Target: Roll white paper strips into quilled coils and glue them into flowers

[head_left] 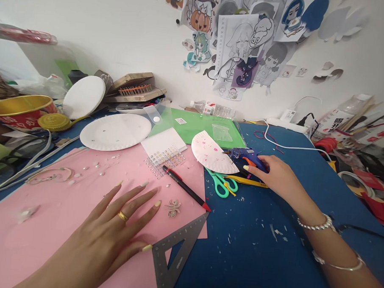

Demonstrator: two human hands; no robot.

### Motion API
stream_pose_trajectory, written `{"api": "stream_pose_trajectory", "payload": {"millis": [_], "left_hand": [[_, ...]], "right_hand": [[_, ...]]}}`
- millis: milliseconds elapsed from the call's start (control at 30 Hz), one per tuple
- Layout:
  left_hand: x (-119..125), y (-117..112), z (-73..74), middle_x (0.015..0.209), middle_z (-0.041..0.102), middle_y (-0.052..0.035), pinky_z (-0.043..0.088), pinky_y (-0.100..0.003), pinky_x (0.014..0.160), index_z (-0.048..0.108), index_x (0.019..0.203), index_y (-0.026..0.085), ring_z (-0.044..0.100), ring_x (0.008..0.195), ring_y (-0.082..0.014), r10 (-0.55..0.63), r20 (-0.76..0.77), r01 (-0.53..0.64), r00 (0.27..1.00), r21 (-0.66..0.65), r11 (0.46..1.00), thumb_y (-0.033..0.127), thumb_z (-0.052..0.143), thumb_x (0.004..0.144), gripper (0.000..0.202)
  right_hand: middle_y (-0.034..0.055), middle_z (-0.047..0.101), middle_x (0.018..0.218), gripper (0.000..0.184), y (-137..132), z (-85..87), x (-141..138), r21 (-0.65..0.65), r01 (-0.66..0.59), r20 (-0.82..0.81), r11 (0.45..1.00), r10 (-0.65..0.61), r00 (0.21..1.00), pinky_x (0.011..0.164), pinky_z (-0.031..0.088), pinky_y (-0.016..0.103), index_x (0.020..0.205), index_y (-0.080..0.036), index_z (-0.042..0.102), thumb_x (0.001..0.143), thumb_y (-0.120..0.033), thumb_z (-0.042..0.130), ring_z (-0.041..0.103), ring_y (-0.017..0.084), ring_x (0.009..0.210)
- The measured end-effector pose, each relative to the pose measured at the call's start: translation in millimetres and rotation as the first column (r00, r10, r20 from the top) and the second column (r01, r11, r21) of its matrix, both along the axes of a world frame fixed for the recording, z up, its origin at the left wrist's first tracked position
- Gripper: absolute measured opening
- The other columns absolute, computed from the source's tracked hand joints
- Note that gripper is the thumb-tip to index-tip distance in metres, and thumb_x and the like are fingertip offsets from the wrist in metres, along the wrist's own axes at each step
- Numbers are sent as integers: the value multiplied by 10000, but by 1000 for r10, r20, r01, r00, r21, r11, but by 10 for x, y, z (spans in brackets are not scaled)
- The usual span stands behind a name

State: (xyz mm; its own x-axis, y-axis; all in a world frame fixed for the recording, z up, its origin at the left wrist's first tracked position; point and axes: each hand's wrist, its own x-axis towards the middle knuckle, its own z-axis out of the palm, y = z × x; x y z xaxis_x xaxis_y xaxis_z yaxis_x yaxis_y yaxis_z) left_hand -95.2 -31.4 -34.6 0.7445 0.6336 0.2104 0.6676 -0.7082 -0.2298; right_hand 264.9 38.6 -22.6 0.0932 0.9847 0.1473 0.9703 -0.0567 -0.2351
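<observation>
My left hand [112,229] is spread with its fingers apart over the pink paper [60,240]. Its thumb tip meets the corner of a grey set square [163,261]. Beyond the fingertips lie a coiled wire ornament [173,208] and a black pen with red ends [186,188]. To the right, my right hand [278,175] is closed around a blue glue gun [247,156] with an orange trigger. The gun's nozzle end is at a half-round piece of paper plate [212,152] with pink spots. Turquoise scissors [222,187] and a yellow cutter [249,181] lie just below.
A sheet of small gems [169,158] and a white paper plate [116,131] lie farther back. Behind them are a green folder [195,129] and a plastic bottle [212,108]. A white cable [293,145] crosses the blue table [247,248] at right. A red-gold bowl [21,113] stands left.
</observation>
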Motion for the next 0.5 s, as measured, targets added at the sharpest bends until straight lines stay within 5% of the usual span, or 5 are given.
{"api": "stream_pose_trajectory", "payload": {"millis": [200,400,500], "left_hand": [[2,-43,3,1409,276,-52,95,-499,1038,374,1276,241,244,1265,-296,30,55,-30,998,3,1000,445,481,782,545],[1,-59,104,1407,279,-49,56,-469,1055,245,1344,233,214,1278,-296,8,125,10,992,-140,990,315,485,783,616],[68,-66,206,1414,261,8,242,-453,1023,261,1324,327,256,1267,-276,123,261,-35,957,-317,948,294,456,805,555]], "right_hand": [[145,599,1003,571,-3,-13,-5,14,-15,7,1000,15,1000,730,438,363,1051,-81,565,732,-545,476,559,285,899],[146,593,969,569,-16,-2,15,52,-14,6,999,13,1000,717,439,374,1038,-90,564,733,-562,473,555,289,874],[141,560,1022,532,-60,70,-42,177,4,17,984,-7,1000,786,411,411,1087,-124,528,731,-520,519,517,299,933]]}}
